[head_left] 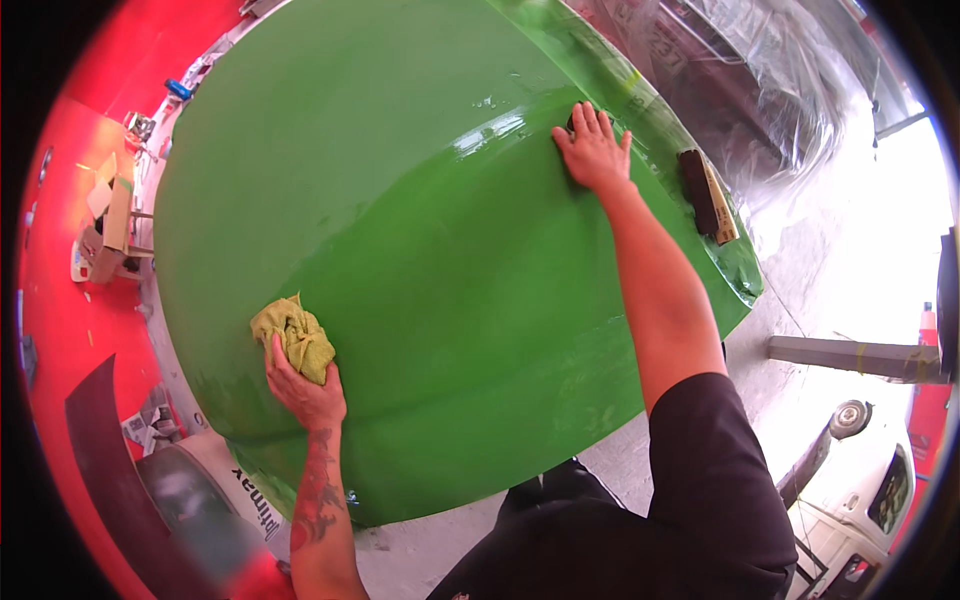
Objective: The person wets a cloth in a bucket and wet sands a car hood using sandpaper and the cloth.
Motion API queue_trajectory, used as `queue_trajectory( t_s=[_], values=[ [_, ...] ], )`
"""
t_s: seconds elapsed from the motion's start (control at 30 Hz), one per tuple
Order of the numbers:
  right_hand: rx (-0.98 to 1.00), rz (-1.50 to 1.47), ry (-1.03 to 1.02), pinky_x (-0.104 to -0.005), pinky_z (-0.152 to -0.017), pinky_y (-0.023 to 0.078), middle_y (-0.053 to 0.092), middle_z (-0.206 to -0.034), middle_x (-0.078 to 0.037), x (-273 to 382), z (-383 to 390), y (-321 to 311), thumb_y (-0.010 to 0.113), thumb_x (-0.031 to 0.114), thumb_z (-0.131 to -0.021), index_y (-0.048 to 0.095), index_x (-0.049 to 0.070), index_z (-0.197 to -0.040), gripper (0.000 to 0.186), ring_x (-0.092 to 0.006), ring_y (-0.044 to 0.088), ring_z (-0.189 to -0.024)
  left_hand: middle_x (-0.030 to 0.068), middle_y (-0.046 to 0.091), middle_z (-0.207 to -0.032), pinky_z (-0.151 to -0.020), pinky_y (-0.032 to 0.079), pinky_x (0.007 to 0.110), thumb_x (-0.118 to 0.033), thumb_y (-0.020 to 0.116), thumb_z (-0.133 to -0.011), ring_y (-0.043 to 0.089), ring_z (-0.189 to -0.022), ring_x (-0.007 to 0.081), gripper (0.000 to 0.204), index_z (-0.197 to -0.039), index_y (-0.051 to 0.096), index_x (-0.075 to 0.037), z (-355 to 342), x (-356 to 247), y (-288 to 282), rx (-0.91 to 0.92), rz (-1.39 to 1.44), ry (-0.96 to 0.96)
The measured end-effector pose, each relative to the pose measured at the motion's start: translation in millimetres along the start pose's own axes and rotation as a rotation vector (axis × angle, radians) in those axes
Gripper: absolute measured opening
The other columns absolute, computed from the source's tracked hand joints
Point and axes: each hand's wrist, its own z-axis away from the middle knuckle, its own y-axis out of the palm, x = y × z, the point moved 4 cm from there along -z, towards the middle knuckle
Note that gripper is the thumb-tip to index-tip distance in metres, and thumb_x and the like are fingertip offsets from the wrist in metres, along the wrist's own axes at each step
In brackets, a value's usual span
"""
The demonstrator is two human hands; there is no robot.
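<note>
Your black sleeve [700,480] fills the lower right of the view, and from it your right forearm runs up across the big green panel [420,260]. Your right hand [593,152] lies flat on the glossy upper part of that panel, fingers spread and pressed to the paint, with something small and dark just showing under the fingertips (too hidden to say what it is). Its grip is apart, closed on nothing that can be made out.

Your left hand [305,390] comes up from the lower edge, tattooed forearm below it, and its grip is clamped on a bunched yellow-green cloth [293,338], which sits against the lower left part of the panel.

Near the panel's right edge, well apart from your right hand, rests a dark brown block [708,195]. Clear plastic sheeting [760,80] hangs beyond it. To the far left a cardboard box [112,225] stands on the red floor [60,330], and a white car [870,490] shows at the lower right.
</note>
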Motion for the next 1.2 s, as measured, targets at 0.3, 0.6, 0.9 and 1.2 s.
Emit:
queue_trajectory(
  t_s=[0.3,0.6,0.9,1.2],
  values=[
    [0.021,-0.144,-0.585,-0.0598,-0.117,0.018,0.031,-0.156,-0.01,112.7,197.2,29.1,0.048,0.051,-0.094,0.032,0.009,-0.147,0.069,-0.0287,0.027,-0.146,0.0191,0.039,-0.143,-0.111,0.028,0.052,-0.013,0.074,-0.072,0.038,-0.133,0.0388,0.09,-0.149,0.028,-0.011,4.8,13.5,-5.4,-0.004,-0.022,0.0],
    [-0.156,-0.017,0.064,-0.0617,-0.115,0.02,0.033,-0.155,-0.014,9.9,97.9,17.6,0.045,0.048,-0.097,0.031,0.008,-0.148,0.067,-0.0326,0.025,-0.146,0.0192,0.041,-0.141,-0.112,0.027,0.051,-0.019,0.073,-0.074,0.039,-0.132,0.0383,0.09,-0.15,0.026,-0.012,3.3,3.3,-4.2,0.001,-0.04,0.001],
    [0.21,0.054,-0.236,-0.0609,-0.115,0.02,0.027,-0.159,-0.008,66.3,201.9,-8.1,0.044,0.053,-0.095,0.031,0.014,-0.15,0.068,-0.0264,0.027,-0.146,0.0196,0.04,-0.142,-0.112,0.027,0.051,-0.02,0.074,-0.074,0.039,-0.132,0.0388,0.091,-0.15,0.026,-0.011,6.5,21.8,-7.8,-0.009,-0.064,-0.002],
    [-0.11,-0.057,-0.007,-0.064,-0.113,0.021,0.032,-0.154,-0.018,49.0,214.8,21.1,0.05,0.041,-0.094,0.032,0.004,-0.147,0.068,-0.0355,0.03,-0.143,0.0192,0.04,-0.143,-0.109,0.031,0.05,-0.019,0.072,-0.078,0.041,-0.131,0.0387,0.086,-0.15,0.027,-0.012,2.8,8.5,-3.7,-0.032,-0.079,0.044]
  ],
)
